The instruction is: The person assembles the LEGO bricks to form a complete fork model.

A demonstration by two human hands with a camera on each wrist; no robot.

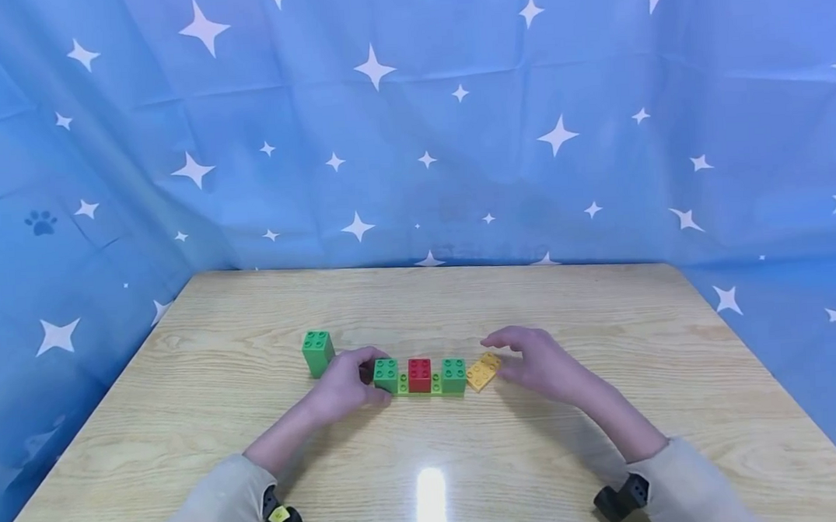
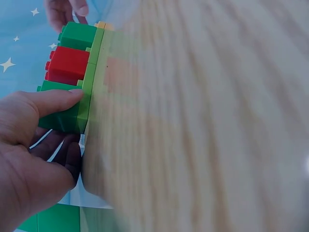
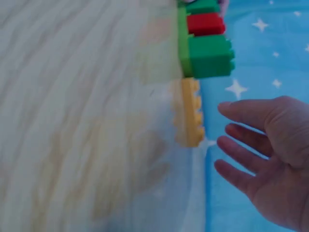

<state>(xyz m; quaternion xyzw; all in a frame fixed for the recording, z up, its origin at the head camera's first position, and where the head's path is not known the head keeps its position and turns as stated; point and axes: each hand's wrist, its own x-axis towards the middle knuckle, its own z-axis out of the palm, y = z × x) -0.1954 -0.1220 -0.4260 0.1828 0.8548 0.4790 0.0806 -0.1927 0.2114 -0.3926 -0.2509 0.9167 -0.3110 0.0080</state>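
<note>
The left hand [image 1: 342, 385] grips the left green block [image 1: 386, 375], thumb on its near side and fingers reaching round to the far side. The right hand [image 1: 536, 363] holds nothing; its fingers are parted and slightly bent, just to the right of the yellow brick [image 1: 483, 371].

The left green block sits on the left end of a light green base [image 1: 403, 385], which lies flat on the tabletop [image 1: 252, 319]. A red block [image 1: 419, 375] stands at the middle of that base and the right green block [image 1: 454, 375] at its right end, with bare studs showing in the two gaps. The yellow brick lies studs up and at an angle, just beside the base's right end; whether they touch is unclear.

Farther left, beyond the left hand, a tall green stack [image 1: 318, 354] stands upright, apart from the row. Pale sleeves [image 1: 207, 504] cover both forearms, and a blue curtain [image 1: 447, 127] with white stars hangs at the far side.
</note>
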